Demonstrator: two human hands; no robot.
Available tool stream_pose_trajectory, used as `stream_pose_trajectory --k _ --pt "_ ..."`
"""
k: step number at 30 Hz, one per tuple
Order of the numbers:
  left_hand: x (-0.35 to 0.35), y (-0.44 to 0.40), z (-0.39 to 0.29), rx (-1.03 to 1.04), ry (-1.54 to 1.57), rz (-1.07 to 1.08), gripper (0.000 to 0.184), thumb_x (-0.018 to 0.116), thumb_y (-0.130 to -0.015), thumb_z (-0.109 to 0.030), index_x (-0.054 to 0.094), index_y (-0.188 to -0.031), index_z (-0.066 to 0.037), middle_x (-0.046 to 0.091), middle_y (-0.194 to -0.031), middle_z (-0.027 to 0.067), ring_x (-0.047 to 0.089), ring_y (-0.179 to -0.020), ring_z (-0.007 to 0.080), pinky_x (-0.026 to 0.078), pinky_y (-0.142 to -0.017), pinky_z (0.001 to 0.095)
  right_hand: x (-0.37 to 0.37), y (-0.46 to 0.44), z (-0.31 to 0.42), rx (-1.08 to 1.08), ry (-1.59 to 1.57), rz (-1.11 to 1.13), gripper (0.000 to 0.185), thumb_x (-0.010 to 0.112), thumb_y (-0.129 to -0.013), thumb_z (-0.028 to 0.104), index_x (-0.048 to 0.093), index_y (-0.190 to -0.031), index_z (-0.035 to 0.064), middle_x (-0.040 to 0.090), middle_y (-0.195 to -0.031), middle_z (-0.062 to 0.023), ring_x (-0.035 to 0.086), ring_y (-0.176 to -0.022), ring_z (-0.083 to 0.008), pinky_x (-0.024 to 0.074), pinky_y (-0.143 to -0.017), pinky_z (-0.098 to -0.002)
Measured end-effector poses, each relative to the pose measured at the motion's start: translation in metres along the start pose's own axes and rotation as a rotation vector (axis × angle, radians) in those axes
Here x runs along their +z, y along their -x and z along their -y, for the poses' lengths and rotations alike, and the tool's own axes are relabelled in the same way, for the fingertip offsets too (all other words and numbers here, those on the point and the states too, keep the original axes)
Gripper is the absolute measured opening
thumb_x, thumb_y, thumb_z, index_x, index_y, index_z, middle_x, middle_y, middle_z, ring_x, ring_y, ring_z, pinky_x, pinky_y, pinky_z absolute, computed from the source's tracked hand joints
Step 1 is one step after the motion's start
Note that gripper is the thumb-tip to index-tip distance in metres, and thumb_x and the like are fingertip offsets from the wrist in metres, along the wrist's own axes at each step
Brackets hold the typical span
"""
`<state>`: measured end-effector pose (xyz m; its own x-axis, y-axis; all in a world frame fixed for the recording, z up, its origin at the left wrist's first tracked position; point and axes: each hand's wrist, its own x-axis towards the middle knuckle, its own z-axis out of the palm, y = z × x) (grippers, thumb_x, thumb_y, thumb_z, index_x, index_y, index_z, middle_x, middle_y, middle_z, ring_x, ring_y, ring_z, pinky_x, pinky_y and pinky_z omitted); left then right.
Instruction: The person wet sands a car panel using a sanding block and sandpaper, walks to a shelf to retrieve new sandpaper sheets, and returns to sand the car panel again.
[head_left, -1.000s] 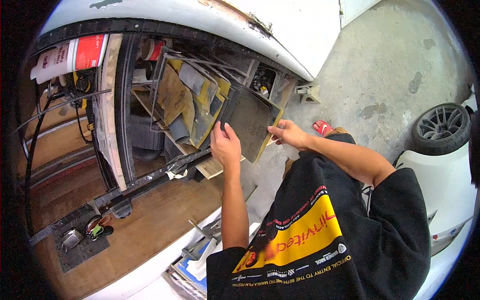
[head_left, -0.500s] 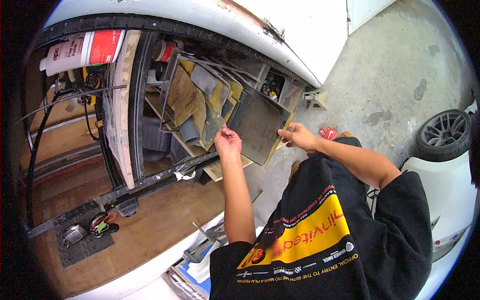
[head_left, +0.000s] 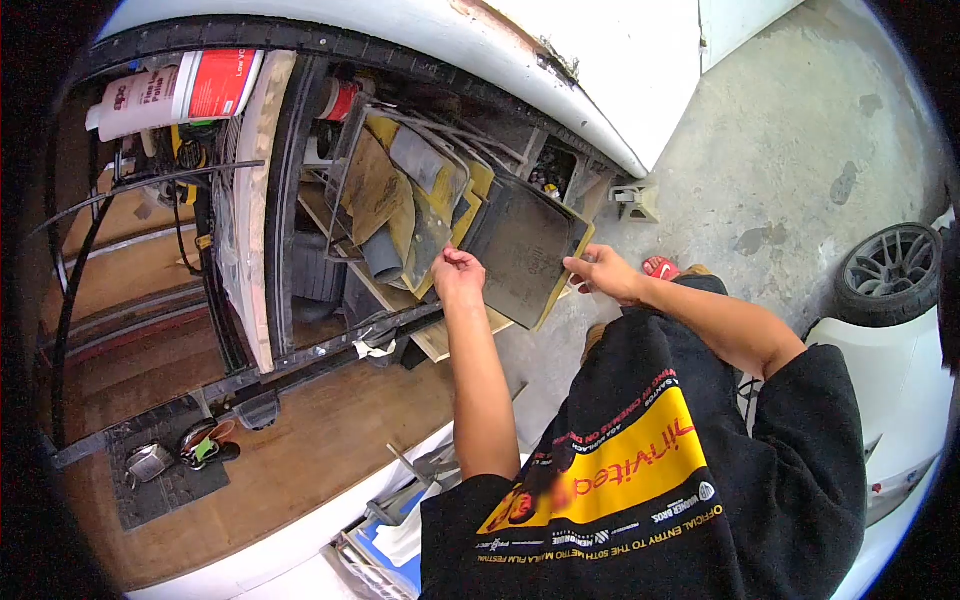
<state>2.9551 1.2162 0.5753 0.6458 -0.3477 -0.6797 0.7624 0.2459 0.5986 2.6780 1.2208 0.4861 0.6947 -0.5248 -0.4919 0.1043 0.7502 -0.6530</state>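
Handling of a dark rectangular sheet (head_left: 520, 250) with a yellow border, seen from the head. The sheet, which serves as landmark, lies between the person's two hands, its broad face turned up toward the viewer. At its right edge is the right hand (head_left: 612, 276), whose thumb and index finger pinch the yellow border; most of the sheet extends leftward from these fingertips. Near its left edge is the left hand (head_left: 460, 280), with fingers bent inward and bunched; whether they press together or pinch a thin edge cannot be told. Immediately left of the sheet, beyond the left fingertips, stands a slanted stack of worn yellow and grey sheets (head_left: 375, 190), with a curled grey piece (head_left: 381, 258) at its near side. A wooden board (head_left: 430, 340) projects below the sheet. Farther left of it stands an upright wooden plank (head_left: 262, 230); well apart to its right, a black-rimmed wheel (head_left: 890, 272) rests on a white surface (head_left: 880, 370).
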Motion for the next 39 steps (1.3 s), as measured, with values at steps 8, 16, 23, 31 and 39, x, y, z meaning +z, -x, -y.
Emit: stream_pose_trajectory --k 8,16,23,31,39 --pt "0.013 0.015 0.008 0.044 -0.032 -0.088 0.019 0.055 -0.103 -0.016 0.059 -0.086 -0.009 0.050 -0.063 -0.0051 0.050 -0.049 0.0030 0.045 -0.042 0.0160 0.002 0.001 0.000 -0.002 -0.003 -0.025 0.028 0.064 -0.103 0.031 0.066 -0.115 0.0054 0.067 -0.101 -0.0029 0.062 -0.089 -0.0157 0.0557 -0.077 -0.0349" --pt "0.000 0.054 0.055 1.278 -1.097 -0.084 0.020 0.062 -0.100 -0.017 0.072 -0.104 0.000 0.065 -0.086 0.0073 0.062 -0.078 0.0231 0.049 -0.072 0.0377 -0.001 0.000 0.004 0.020 0.047 -0.015 0.030 0.066 -0.102 0.032 0.065 -0.113 0.0044 0.066 -0.102 -0.0039 0.064 -0.091 -0.0162 0.0563 -0.077 -0.0346" --pt "-0.035 0.063 0.042 1.766 -1.939 0.179 0.059 0.049 -0.106 -0.036 0.045 -0.149 0.004 0.047 -0.148 0.0276 0.046 -0.134 0.0464 0.035 -0.112 0.0555 -0.003 -0.001 0.005 0.030 0.119 -0.023 0.032 0.067 -0.102 0.033 0.065 -0.113 0.0032 0.068 -0.104 -0.0053 0.066 -0.093 -0.0174 0.0576 -0.080 -0.0360" --pt "-0.009 0.045 0.030 1.543 -2.038 0.227 0.062 0.046 -0.107 -0.042 0.045 -0.148 0.005 0.049 -0.148 0.0287 0.047 -0.135 0.0468 0.026 -0.118 0.0583 -0.004 -0.005 0.000 0.005 0.094 -0.032 0.031 0.066 -0.102 0.033 0.067 -0.112 0.0042 0.069 -0.100 -0.0040 0.066 -0.090 -0.0165 0.0561 -0.073 -0.0342" --pt "-0.060 0.068 0.050 1.965 -1.837 0.316 0.038 0.067 -0.089 -0.013 0.067 -0.127 -0.007 0.063 -0.127 0.0094 0.060 -0.121 0.0305 0.032 -0.118 0.0591 -0.005 -0.001 0.003 0.000 0.128 -0.028 0.029 0.067 -0.101 0.032 0.067 -0.112 0.0048 0.069 -0.099 -0.0035 0.065 -0.089 -0.0163 0.0560 -0.075 -0.0344"
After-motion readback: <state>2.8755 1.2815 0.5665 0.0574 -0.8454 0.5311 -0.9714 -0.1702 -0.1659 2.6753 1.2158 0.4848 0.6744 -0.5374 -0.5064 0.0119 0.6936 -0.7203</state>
